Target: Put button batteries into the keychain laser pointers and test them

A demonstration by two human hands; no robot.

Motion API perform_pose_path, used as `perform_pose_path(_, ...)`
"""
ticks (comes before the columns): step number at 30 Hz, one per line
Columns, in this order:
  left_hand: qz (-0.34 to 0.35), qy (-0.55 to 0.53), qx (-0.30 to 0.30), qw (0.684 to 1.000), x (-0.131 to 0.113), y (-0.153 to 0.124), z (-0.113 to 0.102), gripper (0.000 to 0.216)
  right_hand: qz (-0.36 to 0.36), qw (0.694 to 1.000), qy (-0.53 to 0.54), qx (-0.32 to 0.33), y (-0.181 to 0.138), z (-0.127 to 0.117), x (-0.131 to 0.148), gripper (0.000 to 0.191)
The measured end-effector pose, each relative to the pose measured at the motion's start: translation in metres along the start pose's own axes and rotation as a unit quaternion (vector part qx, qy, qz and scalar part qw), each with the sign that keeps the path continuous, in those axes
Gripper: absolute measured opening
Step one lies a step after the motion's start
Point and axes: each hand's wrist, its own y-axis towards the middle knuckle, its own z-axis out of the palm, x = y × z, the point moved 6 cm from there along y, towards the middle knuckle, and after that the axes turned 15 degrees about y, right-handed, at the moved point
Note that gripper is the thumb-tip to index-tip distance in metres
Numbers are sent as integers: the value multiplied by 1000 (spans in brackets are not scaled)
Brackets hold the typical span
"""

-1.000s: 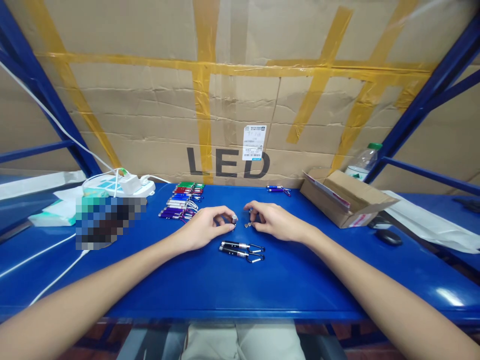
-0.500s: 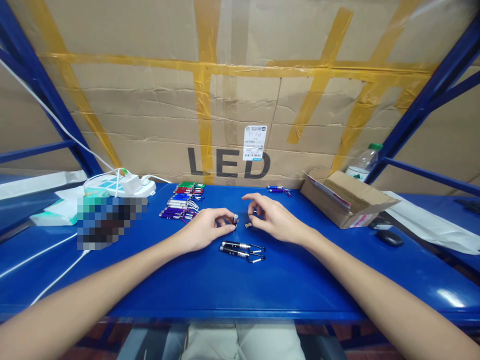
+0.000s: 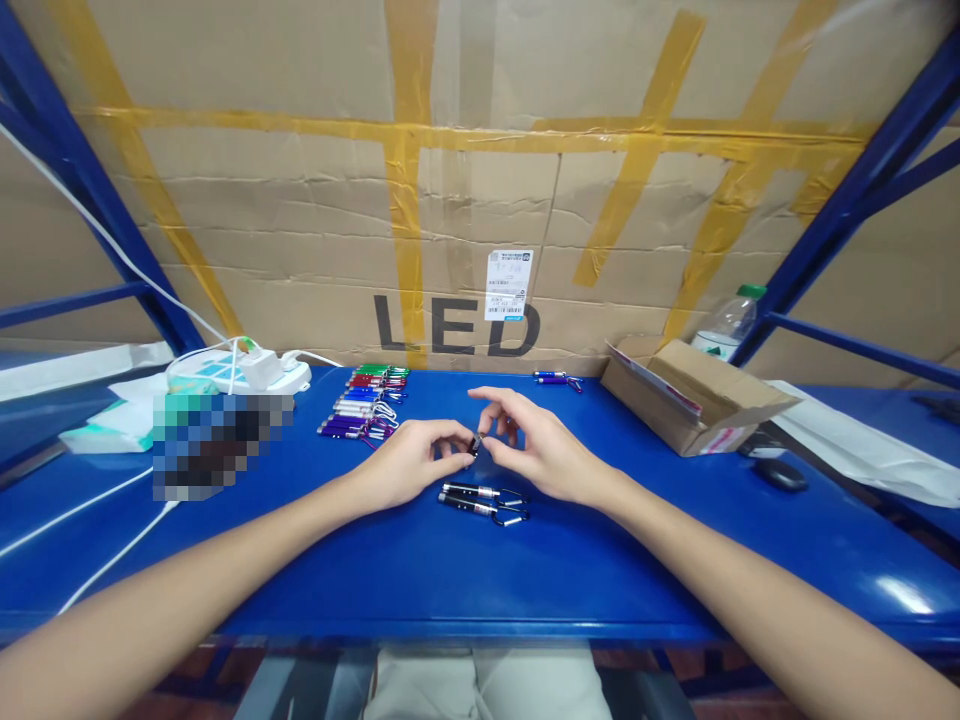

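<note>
Head view: left hand (image 3: 407,463) pinches a likely light, stiff tube (image 3: 475,447), best held mid-barrel; right hand (image 3: 550,450) beside those fingertips, grip unclear.

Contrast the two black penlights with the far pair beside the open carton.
Colour: the black penlights look black and silver; the far pair looks blue-purple.
Place: the black penlights lie near the left hand; the far pair lies farther back, near the cardboard.
Shared: each pair lies on the blue table.
</note>
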Motion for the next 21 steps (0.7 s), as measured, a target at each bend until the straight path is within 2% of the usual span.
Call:
perform_pose_path(9,42,50,-19,998,-7,-1,-3,23,-4,1000,3,-4,0,0,2,51)
perform_pose_path(21,91,119,-55,987,-14,-4,-11,24,-44,998,-54,-6,-1,-2,9,46)
